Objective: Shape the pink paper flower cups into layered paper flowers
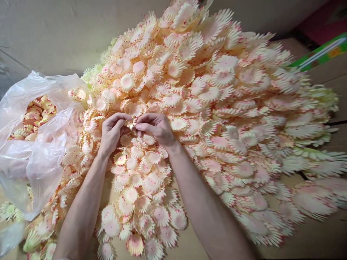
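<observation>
My left hand (114,130) and my right hand (156,129) meet near the middle of the view, fingertips pinched close together. Between them is a small cream flower piece (132,124) with reddish petal tips, partly covered by the fingers of both hands. Just beyond the fingers lies the big heap of pale fringed flower pieces (173,100), cream with pink centres and pink-edged petals. Below the hands, between my forearms, a smaller spread of the same flower pieces (142,195) covers part of the brown surface.
At the left, a translucent plastic bag (40,162) holds more red-edged flower pieces (40,112). A pale wall (67,36) stands behind the heap. A green printed box (322,54) and brown cardboard (330,79) are at the right.
</observation>
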`<state>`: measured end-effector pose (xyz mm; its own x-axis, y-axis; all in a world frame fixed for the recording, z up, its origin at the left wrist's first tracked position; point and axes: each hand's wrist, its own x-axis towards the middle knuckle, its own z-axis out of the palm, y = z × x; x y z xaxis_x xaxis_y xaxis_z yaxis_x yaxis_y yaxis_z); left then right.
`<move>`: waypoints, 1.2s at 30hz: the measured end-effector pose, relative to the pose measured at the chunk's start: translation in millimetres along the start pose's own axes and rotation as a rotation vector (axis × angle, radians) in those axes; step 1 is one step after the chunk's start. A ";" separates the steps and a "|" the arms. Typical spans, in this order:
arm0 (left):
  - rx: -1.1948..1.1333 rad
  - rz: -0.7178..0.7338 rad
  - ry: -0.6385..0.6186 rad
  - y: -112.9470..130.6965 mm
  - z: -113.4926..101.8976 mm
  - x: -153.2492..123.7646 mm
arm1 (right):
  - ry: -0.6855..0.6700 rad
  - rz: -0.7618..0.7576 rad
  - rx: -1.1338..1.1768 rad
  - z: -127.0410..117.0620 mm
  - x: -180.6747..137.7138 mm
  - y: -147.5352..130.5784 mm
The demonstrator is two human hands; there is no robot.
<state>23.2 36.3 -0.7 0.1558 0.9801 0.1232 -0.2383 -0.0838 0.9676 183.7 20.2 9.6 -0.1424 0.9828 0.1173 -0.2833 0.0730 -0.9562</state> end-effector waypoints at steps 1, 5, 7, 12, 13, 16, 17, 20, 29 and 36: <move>-0.025 -0.024 -0.007 0.7 0.5 0.1 | 0.005 -0.007 -0.001 0.3 0.2 0.0; -0.038 -0.033 0.027 3.3 2.4 0.1 | 0.000 -0.022 -0.015 0.9 0.8 1.1; 0.004 0.005 0.045 4.2 3.6 -0.5 | 0.001 -0.019 -0.005 0.8 1.0 1.9; 0.037 0.048 0.027 4.3 4.9 -1.6 | 0.013 -0.029 0.015 0.2 1.9 2.1; 0.035 0.051 0.032 3.7 4.6 -1.4 | 0.011 -0.030 0.011 0.1 2.0 1.9; 0.034 0.055 0.079 0.9 3.2 -0.4 | 0.010 -0.028 -0.021 0.1 1.8 1.2; 0.037 0.054 0.094 0.1 2.9 -0.2 | 0.016 -0.028 -0.032 0.2 1.7 1.1; 0.038 0.052 0.112 -0.6 2.9 0.0 | 0.043 -0.029 -0.045 0.2 1.5 1.8; 0.056 0.022 0.029 5.6 5.0 -3.6 | 0.058 -0.043 -0.024 -0.5 2.9 4.0; 0.008 -0.011 0.012 1.0 2.2 -3.3 | 0.076 -0.041 -0.049 1.0 1.9 3.1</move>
<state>24.5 32.6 0.3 0.1467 0.9831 0.1098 -0.2291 -0.0742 0.9706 181.6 22.1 7.1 -0.0592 0.9887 0.1375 -0.2399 0.1196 -0.9634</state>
